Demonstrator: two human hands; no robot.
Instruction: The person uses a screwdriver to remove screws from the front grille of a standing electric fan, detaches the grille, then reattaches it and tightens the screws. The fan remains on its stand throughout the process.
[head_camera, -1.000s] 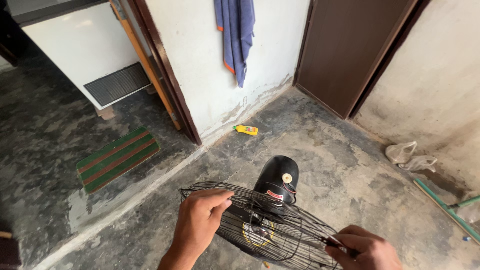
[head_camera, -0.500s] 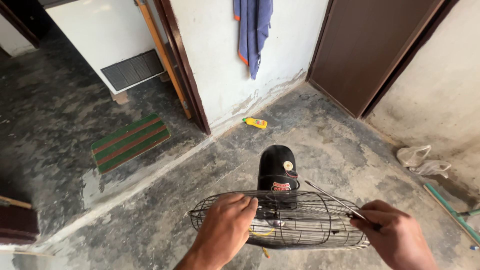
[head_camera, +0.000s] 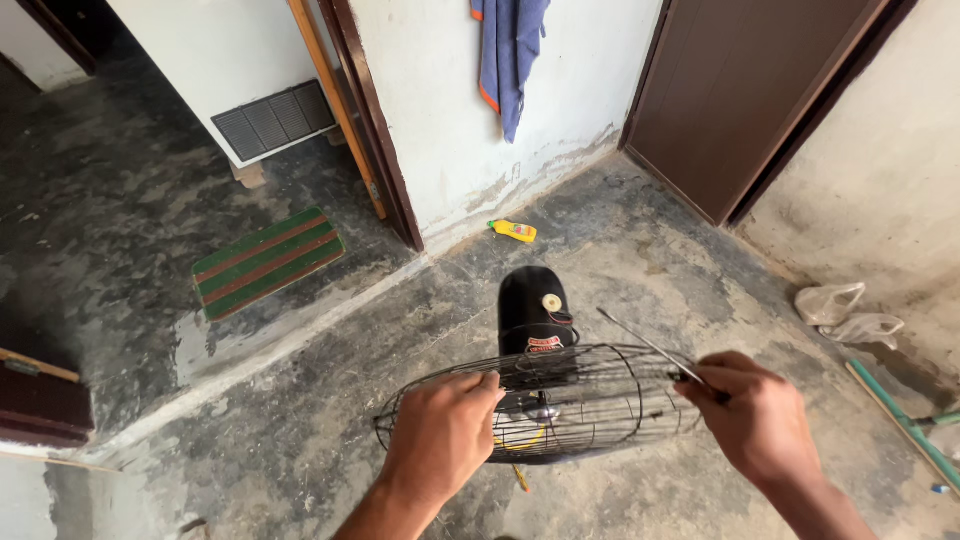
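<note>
A round black wire fan guard is held nearly edge-on in front of me, just above a black fan motor housing that stands on the floor. My left hand grips the guard's rim on the left. My right hand grips the rim on the right and also holds a thin metal rod or screwdriver shaft that points up and left. A yellow cable shows under the guard.
A small yellow bottle lies by the white wall. A green and red striped mat lies left, by a doorway. A blue cloth hangs on the wall. A brown door, crumpled plastic bags and a green stick are right.
The guard has tilted from a slanted, more open view to nearly edge-on and level. Both hands kept their hold on the rim, and my view has shifted slightly.
</note>
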